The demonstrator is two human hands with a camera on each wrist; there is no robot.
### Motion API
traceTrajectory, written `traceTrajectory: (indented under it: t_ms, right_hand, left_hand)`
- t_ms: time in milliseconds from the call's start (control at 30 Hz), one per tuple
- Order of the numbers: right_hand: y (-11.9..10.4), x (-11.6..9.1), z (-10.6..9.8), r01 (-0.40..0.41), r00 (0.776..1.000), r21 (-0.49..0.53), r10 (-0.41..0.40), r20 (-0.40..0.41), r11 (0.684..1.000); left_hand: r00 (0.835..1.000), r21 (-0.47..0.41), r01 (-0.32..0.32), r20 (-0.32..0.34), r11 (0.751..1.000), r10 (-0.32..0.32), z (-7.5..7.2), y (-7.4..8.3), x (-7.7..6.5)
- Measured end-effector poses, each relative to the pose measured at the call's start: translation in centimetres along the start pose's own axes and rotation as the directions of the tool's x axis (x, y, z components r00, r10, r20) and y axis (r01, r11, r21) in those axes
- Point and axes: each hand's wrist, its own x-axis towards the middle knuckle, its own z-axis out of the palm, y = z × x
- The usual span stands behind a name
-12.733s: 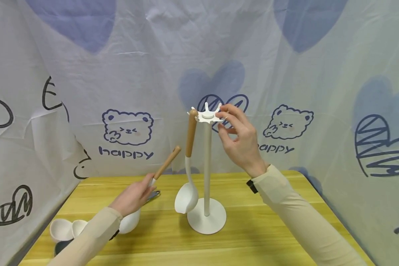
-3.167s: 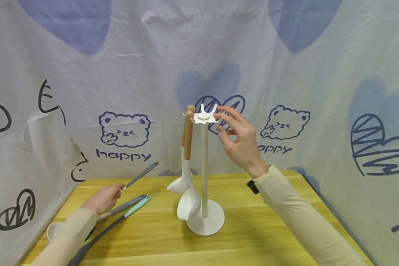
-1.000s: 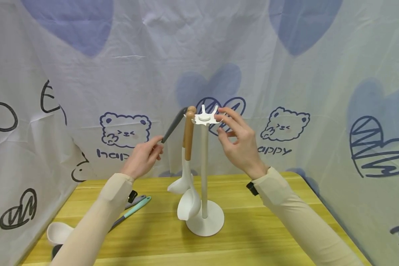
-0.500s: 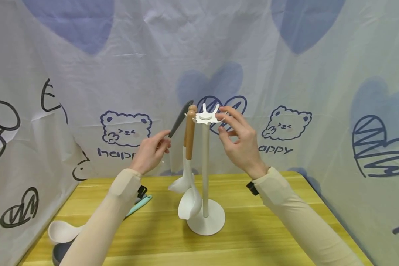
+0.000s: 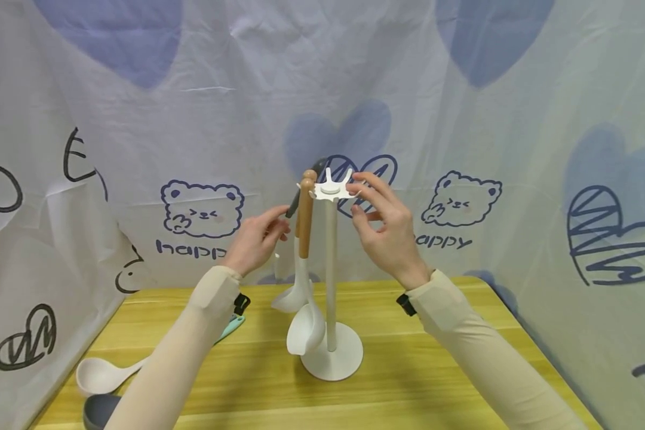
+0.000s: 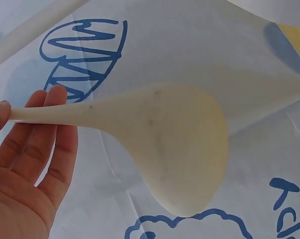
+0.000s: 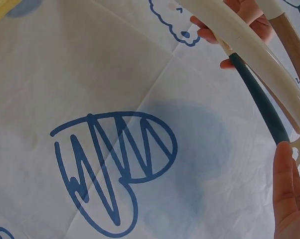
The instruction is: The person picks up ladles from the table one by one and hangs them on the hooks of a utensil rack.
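Observation:
My left hand [image 5: 254, 242] pinches a spoon by its pale neck. The spoon's dark grey handle [image 5: 293, 206] slants up behind two wooden handles to the far side of the rack. In the left wrist view, the rounded cream spoon head [image 6: 177, 144] extends beyond my fingers. A white utensil rack [image 5: 331, 263] stands upright, with two wooden-handled ladles [image 5: 305, 230] hanging on its left side. My right hand [image 5: 388, 233] grips the right edge of the rack's hooked top. The right wrist view shows the grey handle's end [image 7: 262, 102] near my right fingertips [image 7: 283, 154].
On the wooden table [image 5: 435, 370], a white ladle [image 5: 99, 376] and a dark grey bowl-shaped utensil head [image 5: 101, 409] lie at left. A mint handle [image 5: 231, 328] shows beside my left sleeve. A patterned cloth [image 5: 322, 77] hangs behind.
A second wooden-handled ladle, earlier in my left hand, now hangs on the rack. My left hand has since lifted the grey-handled spoon and moved it rightward behind the ladles. My right hand stays put.

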Motion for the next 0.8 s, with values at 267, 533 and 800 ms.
traceTrajectory:
  t_ms: [267, 533, 800]
  right_hand:
    - [0.01, -0.01, 0.03, 0.002, 1.0, 0.008, -0.002, -0.002, 1.0]
    - [0.15, -0.08, 0.15, 0.01, 1.0, 0.016, -0.01, -0.015, 1.0]
    - [0.19, -0.15, 0.29, 0.012, 1.0, 0.014, -0.011, -0.019, 1.0]
  left_hand:
    - [1.0, 0.024, -0.009, 0.023, 1.0, 0.009, -0.02, -0.12, 0.4]
    - [0.999, 0.033, -0.035, 0.037, 0.999, 0.034, 0.11, -0.48, 0.73]
    - [0.998, 0.036, -0.037, 0.048, 0.999, 0.035, 0.47, -0.67, 0.92]
